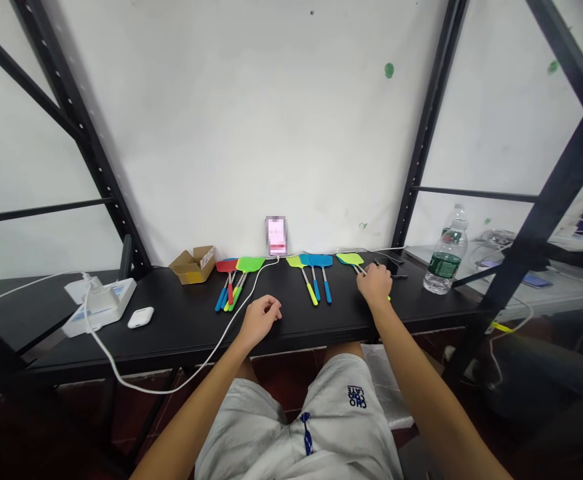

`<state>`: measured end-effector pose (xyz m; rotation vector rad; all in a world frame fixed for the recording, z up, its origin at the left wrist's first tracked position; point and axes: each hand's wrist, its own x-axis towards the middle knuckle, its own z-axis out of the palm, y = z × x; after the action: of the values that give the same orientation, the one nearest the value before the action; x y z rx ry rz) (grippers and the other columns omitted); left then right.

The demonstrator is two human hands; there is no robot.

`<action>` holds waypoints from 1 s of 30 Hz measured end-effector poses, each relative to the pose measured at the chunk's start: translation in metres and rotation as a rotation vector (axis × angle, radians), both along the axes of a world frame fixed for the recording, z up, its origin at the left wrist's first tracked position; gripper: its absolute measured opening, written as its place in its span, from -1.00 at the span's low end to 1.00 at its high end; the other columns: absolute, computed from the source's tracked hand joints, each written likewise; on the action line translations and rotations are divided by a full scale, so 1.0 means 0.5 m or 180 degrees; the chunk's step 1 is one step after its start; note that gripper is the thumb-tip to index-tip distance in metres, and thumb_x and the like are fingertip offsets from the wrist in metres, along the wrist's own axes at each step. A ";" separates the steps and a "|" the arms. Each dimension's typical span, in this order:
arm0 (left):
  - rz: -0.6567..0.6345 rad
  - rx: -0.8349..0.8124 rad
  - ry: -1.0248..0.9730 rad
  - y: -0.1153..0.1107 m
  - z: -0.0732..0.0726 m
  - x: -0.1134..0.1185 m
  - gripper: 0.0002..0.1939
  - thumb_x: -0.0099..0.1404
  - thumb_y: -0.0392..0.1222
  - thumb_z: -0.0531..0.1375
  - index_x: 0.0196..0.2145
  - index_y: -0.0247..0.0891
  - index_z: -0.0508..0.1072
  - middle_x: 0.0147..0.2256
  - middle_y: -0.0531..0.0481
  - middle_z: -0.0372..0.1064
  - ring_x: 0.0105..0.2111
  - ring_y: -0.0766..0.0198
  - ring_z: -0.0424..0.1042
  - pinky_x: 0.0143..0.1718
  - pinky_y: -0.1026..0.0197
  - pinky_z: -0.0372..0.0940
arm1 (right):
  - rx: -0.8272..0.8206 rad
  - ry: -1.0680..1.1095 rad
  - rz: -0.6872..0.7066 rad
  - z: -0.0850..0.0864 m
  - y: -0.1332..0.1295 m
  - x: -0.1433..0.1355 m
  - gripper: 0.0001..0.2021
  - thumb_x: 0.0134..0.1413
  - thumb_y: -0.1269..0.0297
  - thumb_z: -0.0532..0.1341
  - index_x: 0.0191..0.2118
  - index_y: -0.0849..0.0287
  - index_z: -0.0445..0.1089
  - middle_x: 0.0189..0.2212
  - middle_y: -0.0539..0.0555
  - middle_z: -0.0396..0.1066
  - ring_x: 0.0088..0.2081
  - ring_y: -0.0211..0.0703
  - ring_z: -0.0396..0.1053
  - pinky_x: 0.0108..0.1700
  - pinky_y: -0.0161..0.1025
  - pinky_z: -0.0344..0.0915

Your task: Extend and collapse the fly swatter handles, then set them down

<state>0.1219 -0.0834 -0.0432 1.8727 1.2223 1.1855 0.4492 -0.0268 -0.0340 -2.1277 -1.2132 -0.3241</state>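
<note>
My right hand is closed around the handles of spatulas at the right, whose yellow-green head lies over a blue one. My left hand rests at the black table's front edge, fingers curled together, with no object visible in it. Between the hands and farther back lie a yellow-green spatula and two blue spatulas, handles towards me. Left of them is a group with a red spatula, a green spatula and blue handles.
A phone leans on the wall. An open cardboard box, white earphone case and power strip are at left. A white cable crosses the table. A water bottle and dark phone are at right.
</note>
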 end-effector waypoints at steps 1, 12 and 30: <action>-0.0004 -0.0003 0.0010 0.000 0.000 0.000 -0.77 0.21 -0.04 0.09 -0.42 -0.23 0.42 -0.53 0.03 0.43 -0.48 0.26 0.42 -0.39 0.25 0.28 | -0.0147 0.0011 -0.0130 -0.003 -0.001 0.008 -0.69 0.09 0.28 0.13 -0.10 0.35 0.42 -0.06 0.40 0.31 0.01 0.22 0.27 -0.04 -0.03 0.17; 0.0101 0.0252 0.0566 -0.020 0.012 0.009 -0.79 0.24 -0.09 0.07 -0.41 -0.22 0.42 -0.50 0.05 0.46 -0.44 0.25 0.44 -0.35 0.25 0.22 | -0.0933 0.0462 -0.0164 -0.009 -0.002 0.029 -0.54 0.10 0.11 0.19 0.00 0.39 0.40 -0.04 0.44 0.33 0.03 0.22 0.32 -0.04 -0.03 0.27; 0.0719 0.0512 0.2119 0.073 0.013 0.125 -0.57 0.23 0.17 0.10 -0.20 -0.24 0.46 -0.15 -0.19 0.41 -0.09 0.01 0.37 -0.16 0.12 0.22 | -0.0456 0.0086 0.0532 0.015 0.003 -0.077 -0.68 0.31 0.23 -0.07 -0.06 0.29 0.32 -0.20 0.35 0.44 -0.13 0.11 0.46 -0.12 -0.05 0.32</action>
<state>0.1842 -0.0470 -0.0369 2.4059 1.7665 0.7960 0.4106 -0.0254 -0.0267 -2.1248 -1.4254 -0.1378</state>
